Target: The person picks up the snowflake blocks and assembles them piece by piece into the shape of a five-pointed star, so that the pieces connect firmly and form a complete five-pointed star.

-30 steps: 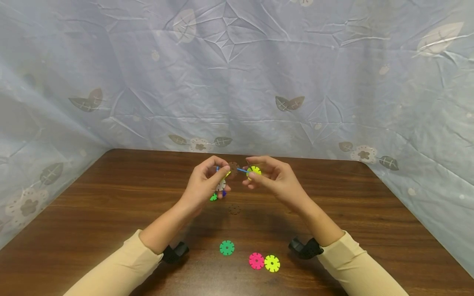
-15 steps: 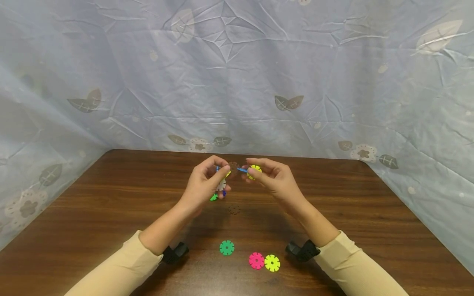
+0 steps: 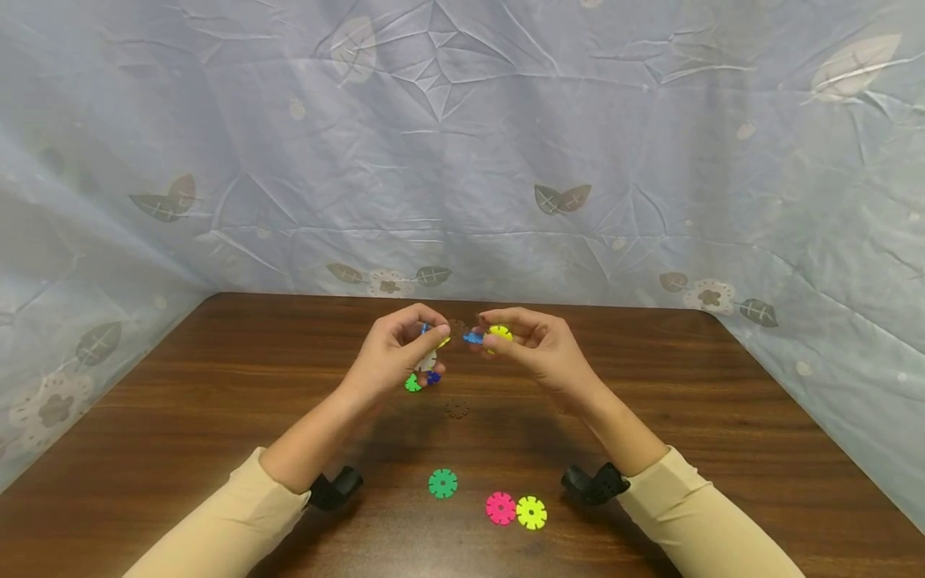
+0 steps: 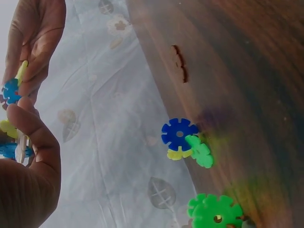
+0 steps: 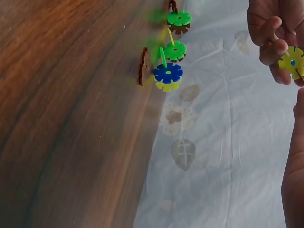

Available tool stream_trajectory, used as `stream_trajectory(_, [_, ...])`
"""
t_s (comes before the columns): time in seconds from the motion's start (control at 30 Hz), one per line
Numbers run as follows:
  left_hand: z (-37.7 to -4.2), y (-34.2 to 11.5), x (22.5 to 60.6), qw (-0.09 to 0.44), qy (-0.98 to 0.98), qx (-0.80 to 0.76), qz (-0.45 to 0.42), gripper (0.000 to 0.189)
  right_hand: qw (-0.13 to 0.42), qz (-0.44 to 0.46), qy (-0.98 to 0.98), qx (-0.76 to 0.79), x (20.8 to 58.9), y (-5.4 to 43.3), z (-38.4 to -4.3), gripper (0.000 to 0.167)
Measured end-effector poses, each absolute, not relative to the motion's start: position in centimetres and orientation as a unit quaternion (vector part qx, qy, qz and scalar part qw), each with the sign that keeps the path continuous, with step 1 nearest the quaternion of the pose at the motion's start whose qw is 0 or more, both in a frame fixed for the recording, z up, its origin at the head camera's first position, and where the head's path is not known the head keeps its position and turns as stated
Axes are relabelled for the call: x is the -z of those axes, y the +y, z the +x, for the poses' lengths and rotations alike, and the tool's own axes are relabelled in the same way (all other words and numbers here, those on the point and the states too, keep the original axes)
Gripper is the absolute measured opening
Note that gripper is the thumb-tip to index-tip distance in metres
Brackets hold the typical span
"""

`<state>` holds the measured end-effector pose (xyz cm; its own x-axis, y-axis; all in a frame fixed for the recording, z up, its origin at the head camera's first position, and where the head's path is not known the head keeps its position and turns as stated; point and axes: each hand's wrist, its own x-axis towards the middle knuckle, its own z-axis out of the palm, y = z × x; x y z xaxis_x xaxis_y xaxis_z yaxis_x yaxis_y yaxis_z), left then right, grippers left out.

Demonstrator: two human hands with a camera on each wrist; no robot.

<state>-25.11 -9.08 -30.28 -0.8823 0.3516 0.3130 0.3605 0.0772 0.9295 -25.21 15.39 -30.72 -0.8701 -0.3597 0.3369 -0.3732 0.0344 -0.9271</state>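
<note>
In the head view my left hand [image 3: 396,351] pinches a small cluster of notched plastic discs, with a white disc [image 3: 427,361] under the thumb and yellow and blue edges by the fingertips. A green disc [image 3: 413,383] and a dark blue disc [image 3: 433,376] show below its fingers; whether they join the cluster I cannot tell. Opposite, my right hand [image 3: 538,349] pinches a yellow notched disc [image 3: 499,331], with a light blue disc [image 3: 473,338] beside it toward the left hand. A brown disc [image 3: 458,327] shows between the hands, its support unclear. The two hands are slightly apart.
On the wooden table [image 3: 686,433], a teal-green disc [image 3: 443,483], a pink disc [image 3: 501,508] and a yellow disc [image 3: 531,513] lie nearest me. Another brown disc [image 3: 457,409] lies farther in. Several joined discs, including a blue disc [image 5: 167,72], appear in the right wrist view.
The light blue disc at my right hand has turned from nearly edge-on to showing more of its face. My left hand has shifted slightly left, and more of the dark blue disc shows.
</note>
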Motion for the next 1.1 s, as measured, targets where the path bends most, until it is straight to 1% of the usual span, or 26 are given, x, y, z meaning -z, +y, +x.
stream_trajectory(0.17, [-25.0,-9.2,29.8,-0.012,-0.736,0.635,-0.235,0.024,0.015,0.265,-0.718,-0.643,30.8,15.4,-25.2,0.036])
stream_trajectory(0.33, [-25.0,-9.4,29.6,-0.025,-0.737,0.636,-0.227,0.021,0.028,0.272,-0.71,-0.649,31.1,15.1,-25.1,0.036])
stream_trajectory(0.5, [-24.9,-9.3,29.7,-0.021,-0.736,0.635,-0.234,0.018,0.036,0.271,-0.707,-0.652,31.3,14.9,-24.9,0.037])
stream_trajectory(0.67, [-24.8,-9.1,29.7,-0.01,-0.729,0.647,-0.222,0.022,0.047,0.28,-0.692,-0.664,31.4,14.5,-25.1,0.039])
stream_trajectory(0.77, [-24.8,-9.2,29.7,-0.007,-0.73,0.651,-0.208,0.023,0.046,0.285,-0.686,-0.668,31.6,14.4,-25.2,0.038])
stream_trajectory(0.93, [-24.9,-9.3,29.7,-0.02,-0.73,0.655,-0.195,0.023,0.037,0.296,-0.683,-0.667,31.8,14.4,-25.3,0.031])
stream_trajectory(1.1, [-24.9,-9.3,29.7,-0.028,-0.724,0.663,-0.191,0.027,0.019,0.31,-0.674,-0.671,31.7,14.5,-25.4,0.029])
